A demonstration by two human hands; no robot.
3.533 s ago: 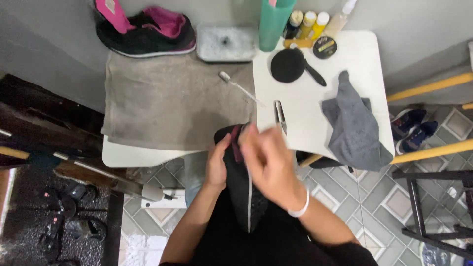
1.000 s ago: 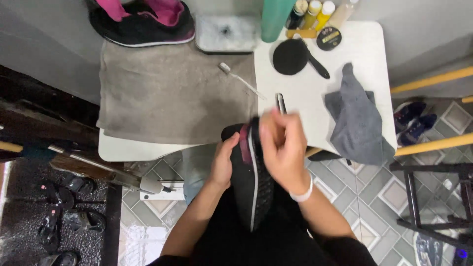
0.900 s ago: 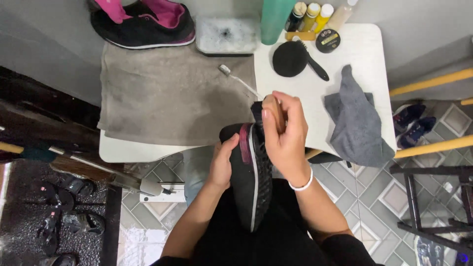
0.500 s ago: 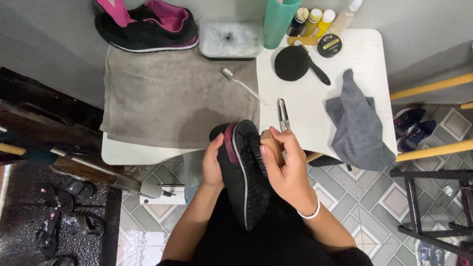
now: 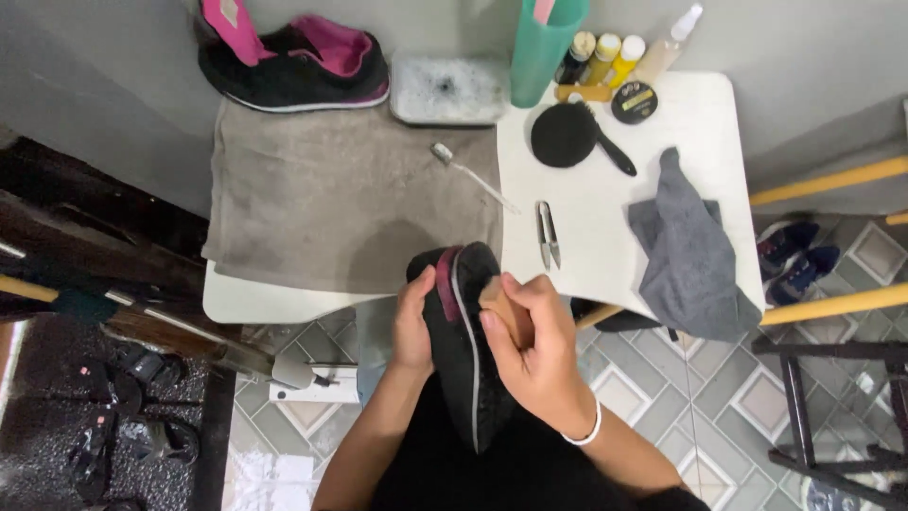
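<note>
In the lower middle of the frame we see a black shoe [image 5: 468,350] with a dark red stripe, held on its side with the sole edge facing up, just below the near edge of the table [image 5: 605,246]. Our left hand [image 5: 413,322] wraps the shoe from the left, fingers closed around its upper, wrist bent up from the lower part of the frame. Our right hand [image 5: 534,355] is clamped on a wooden-handled brush [image 5: 497,308], pressing it against the toe end of the shoe, with a white band at the wrist. Half a second ago this hand sat lower along the sole; now it is nearer the toe, and the shoe stands straighter. Above the shoe a grey towel [image 5: 331,189] covers the left part of the table, with a toothbrush [image 5: 468,173] at its right edge. Small snips [image 5: 548,234] lie just right of that, a grey cloth [image 5: 690,251] farther right. At the top sit a second shoe [image 5: 293,57], a soapy tray [image 5: 449,88], a green cup [image 5: 544,47] and a round black brush [image 5: 572,135].
</note>
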